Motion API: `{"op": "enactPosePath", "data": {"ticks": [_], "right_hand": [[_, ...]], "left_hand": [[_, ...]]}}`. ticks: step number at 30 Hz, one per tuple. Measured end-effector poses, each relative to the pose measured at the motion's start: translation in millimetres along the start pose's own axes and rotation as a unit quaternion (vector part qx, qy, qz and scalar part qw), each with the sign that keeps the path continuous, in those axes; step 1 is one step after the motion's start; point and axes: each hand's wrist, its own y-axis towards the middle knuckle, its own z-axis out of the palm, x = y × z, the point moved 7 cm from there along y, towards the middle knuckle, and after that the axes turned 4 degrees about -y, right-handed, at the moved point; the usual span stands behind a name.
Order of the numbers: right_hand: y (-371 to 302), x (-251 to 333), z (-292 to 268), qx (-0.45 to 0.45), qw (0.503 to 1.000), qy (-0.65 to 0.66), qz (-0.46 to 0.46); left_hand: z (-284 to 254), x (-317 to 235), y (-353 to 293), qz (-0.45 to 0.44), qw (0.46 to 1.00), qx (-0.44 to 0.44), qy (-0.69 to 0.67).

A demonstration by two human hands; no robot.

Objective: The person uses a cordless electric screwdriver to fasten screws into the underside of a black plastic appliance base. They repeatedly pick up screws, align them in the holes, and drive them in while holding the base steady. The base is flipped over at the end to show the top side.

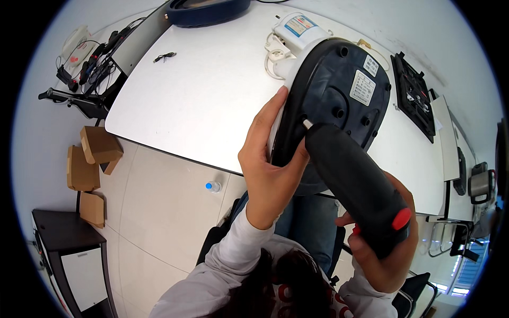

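A white household appliance is tipped over the table's near side, its oval black base (339,69) turned toward me. The base has several round sockets and two white labels. My left hand (273,146) grips the base's left edge, thumb and fingers spread along it. In my right hand (389,254) is a black cordless screwdriver (352,175) with red buttons, held by its rear end. Its metal bit points up-left at a hole near the left edge of the base, close to my left thumb. Whether the bit sits in a screw cannot be made out.
The white table (201,95) bears a small black cable (164,56), a dark blue round item (207,15) and an open black tool case (414,95). A white cord with a plug (278,53) lies beside the appliance. Cardboard boxes (85,167) and a bottle (213,186) stand on the floor.
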Motion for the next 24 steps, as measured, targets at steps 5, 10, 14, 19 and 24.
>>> {"op": "enactPosePath", "data": {"ticks": [5,10,14,19,24], "right_hand": [[6,3,0,0.006,1.000,-0.009,0.007],[8,3,-5,0.041,0.999,-0.014,0.012],[12,7,-8,0.043,0.999,0.000,0.015],[15,12,-10,0.033,0.999,0.008,0.015],[17,12,-6,0.027,0.998,-0.024,-0.045]], "left_hand": [[1,2,0,0.003,1.000,0.003,-0.010],[0,2,0,0.003,1.000,0.006,-0.007],[0,1,0,-0.002,1.000,0.010,0.002],[1,3,-1,0.000,1.000,0.012,-0.001],[-1,3,-1,-0.002,1.000,0.011,0.000]]}}
